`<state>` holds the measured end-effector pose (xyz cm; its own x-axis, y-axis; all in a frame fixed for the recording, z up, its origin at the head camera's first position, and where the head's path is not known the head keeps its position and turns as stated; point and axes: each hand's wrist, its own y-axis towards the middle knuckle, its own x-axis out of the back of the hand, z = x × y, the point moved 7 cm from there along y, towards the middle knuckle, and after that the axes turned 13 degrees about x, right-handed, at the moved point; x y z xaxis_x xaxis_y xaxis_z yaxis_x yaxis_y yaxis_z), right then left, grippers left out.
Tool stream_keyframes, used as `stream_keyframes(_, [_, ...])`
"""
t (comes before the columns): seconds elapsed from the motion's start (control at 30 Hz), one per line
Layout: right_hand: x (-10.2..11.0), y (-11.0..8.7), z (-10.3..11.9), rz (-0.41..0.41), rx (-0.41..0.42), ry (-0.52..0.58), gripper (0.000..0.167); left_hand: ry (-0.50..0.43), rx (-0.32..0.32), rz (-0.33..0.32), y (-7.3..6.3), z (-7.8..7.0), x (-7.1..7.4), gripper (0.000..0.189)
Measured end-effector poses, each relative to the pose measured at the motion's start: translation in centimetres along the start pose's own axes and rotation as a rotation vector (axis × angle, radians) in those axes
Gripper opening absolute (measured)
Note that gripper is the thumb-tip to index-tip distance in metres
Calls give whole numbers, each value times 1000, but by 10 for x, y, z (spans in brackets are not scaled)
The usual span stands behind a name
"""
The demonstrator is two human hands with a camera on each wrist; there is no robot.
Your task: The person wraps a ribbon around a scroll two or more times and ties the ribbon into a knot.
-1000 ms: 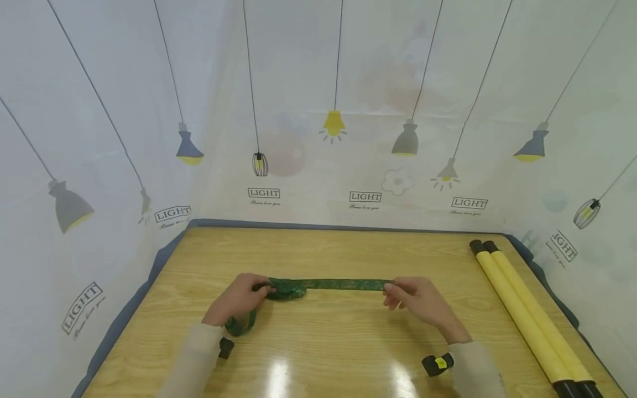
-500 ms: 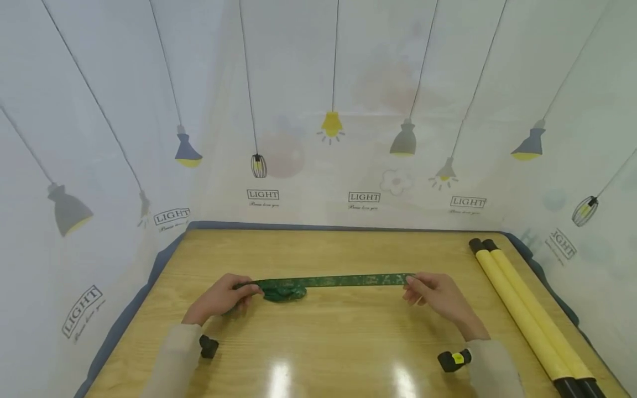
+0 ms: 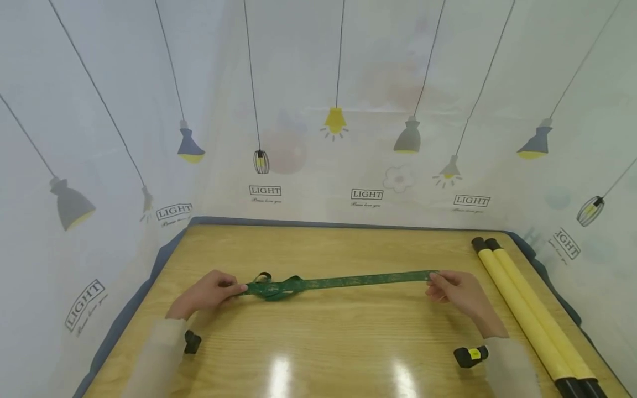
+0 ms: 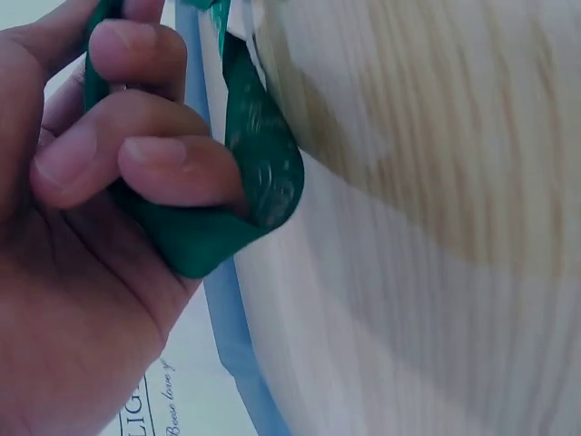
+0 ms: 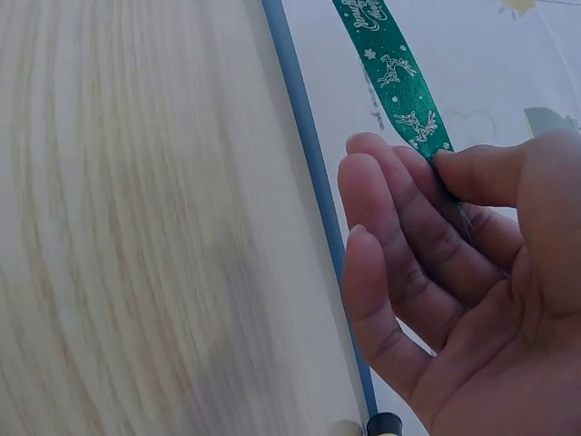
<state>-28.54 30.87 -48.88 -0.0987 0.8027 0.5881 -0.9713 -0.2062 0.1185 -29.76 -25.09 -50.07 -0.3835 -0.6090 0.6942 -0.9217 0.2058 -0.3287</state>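
A green ribbon (image 3: 368, 280) runs taut between the two hands above the wooden table, rising slightly to the right. White reindeer and lettering show on the ribbon (image 5: 399, 77) in the right wrist view. My right hand (image 3: 457, 290) pinches its end between thumb and forefinger, the other fingers loosely bent. At the other side my left hand (image 3: 209, 290) grips the ribbon near a loose, looped bunch of it. In the left wrist view, a loop of ribbon (image 4: 263, 173) passes round the curled fingers (image 4: 172, 168) of that hand.
Two yellow rolls with black ends (image 3: 527, 315) lie side by side along the right of the wooden table (image 3: 318, 337). White sheeting (image 3: 318, 166) printed with hanging lamps stands behind the table and at both sides. Dark blue edging runs along the table's back.
My hands have moved apart, the left leftward and the right rightward. A longer straight stretch of ribbon now shows between them, and the bunch has loosened into loops beside my left hand.
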Motion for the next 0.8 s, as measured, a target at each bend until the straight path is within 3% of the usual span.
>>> stream_keyframes(0.2, [4, -3, -9, 6, -49, 8, 47, 11, 50, 31, -7, 4, 1, 46])
stream_keyframes(0.43, [15, -6, -22, 20, -104, -8, 45, 121, 70, 36, -8, -1, 6, 35])
stream_keyframes(0.6, [21, -8, -32, 46, -155, -96, 42, 136, 81, 41, -3, -6, 3, 32])
stream_keyframes(0.8, [24, -11, -39, 103, -167, -255, 38, 127, 71, 77, 6, -12, -12, 38])
